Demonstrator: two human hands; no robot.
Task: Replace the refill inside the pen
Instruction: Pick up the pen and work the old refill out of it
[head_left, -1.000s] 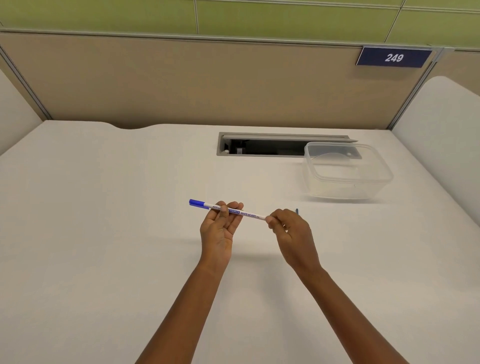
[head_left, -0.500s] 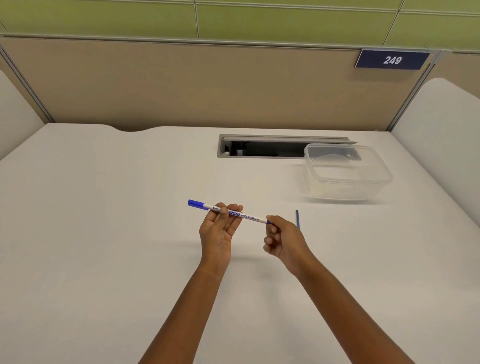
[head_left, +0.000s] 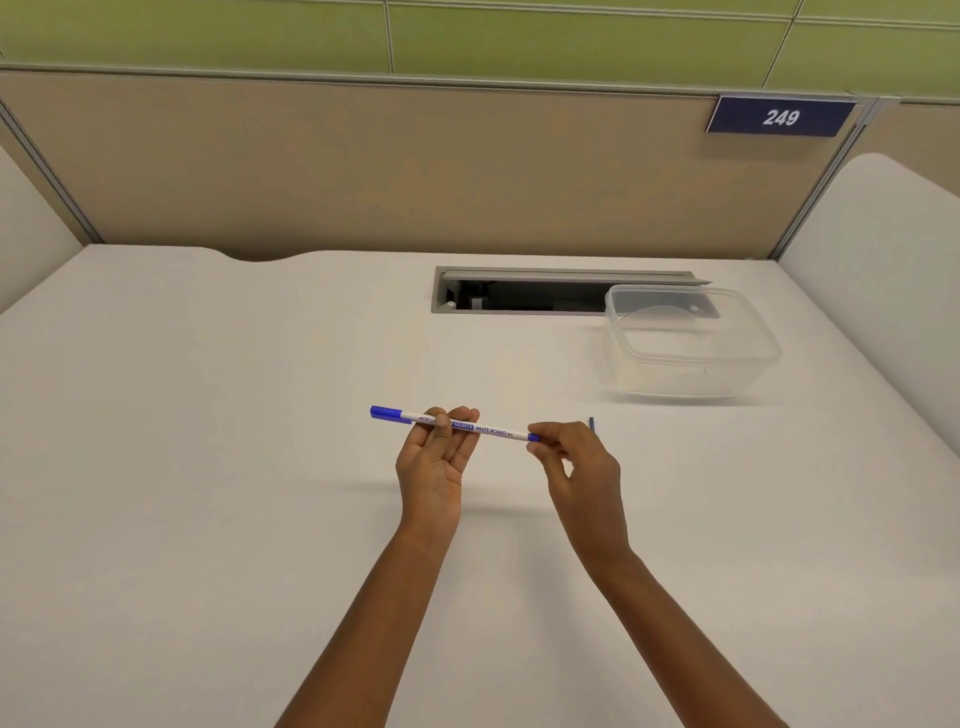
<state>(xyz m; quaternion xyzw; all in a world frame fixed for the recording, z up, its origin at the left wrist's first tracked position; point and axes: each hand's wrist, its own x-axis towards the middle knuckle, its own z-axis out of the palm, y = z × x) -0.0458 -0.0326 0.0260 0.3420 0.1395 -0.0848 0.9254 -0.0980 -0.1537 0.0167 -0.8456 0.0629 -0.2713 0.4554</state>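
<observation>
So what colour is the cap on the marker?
Blue cap, on a white marker; head view.

White pen (head_left: 491, 431), blue cap (head_left: 385, 412)

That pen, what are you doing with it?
The left hand holds a whiteboard marker pen level above the white desk. The right hand pinches its blue end with the fingertips. A thin blue stick pokes up behind that hand. A clear plastic box sits further back.
</observation>
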